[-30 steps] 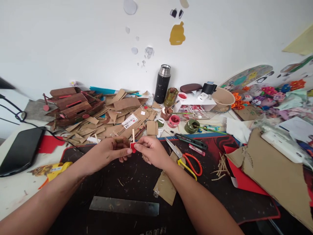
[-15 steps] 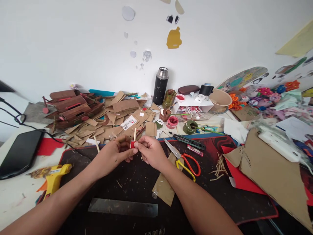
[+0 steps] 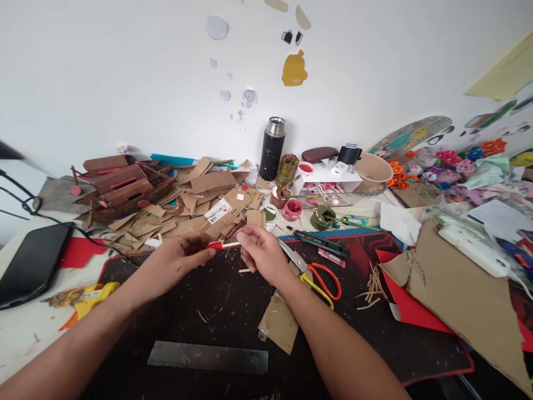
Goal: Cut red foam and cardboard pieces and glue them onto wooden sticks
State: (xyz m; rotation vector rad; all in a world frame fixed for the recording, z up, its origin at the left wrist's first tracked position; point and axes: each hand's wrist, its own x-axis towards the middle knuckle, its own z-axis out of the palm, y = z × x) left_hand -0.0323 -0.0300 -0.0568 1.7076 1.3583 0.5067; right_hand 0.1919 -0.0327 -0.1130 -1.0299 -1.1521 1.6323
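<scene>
Between the fingers of my left hand (image 3: 181, 261) is a small red paper piece (image 3: 215, 245), pinched by thumb and forefinger. A thin pale wooden stick (image 3: 230, 244) runs from that piece to my right hand (image 3: 261, 253), whose thumb and fingers close on its other end. Both hands hover over the dark mat (image 3: 200, 305). Just right of my right hand lie scissors (image 3: 316, 280) with orange and yellow handles, partly over brown cardboard (image 3: 280, 322). Another short stick (image 3: 245, 270) rests under the right hand.
A clear ruler (image 3: 208, 356) lies near the front. Left are a yellow glue gun (image 3: 89, 297) and a phone (image 3: 35, 264). Cardboard scraps (image 3: 200, 219), brown model boats (image 3: 125, 183), a black flask (image 3: 273, 149) and paint pots (image 3: 292, 209) line the back. A utility knife (image 3: 320, 242) lies right.
The stick, upright before, now lies nearly level between my hands. The red piece has turned with it and shifted slightly left; my right hand has moved onto the stick's end.
</scene>
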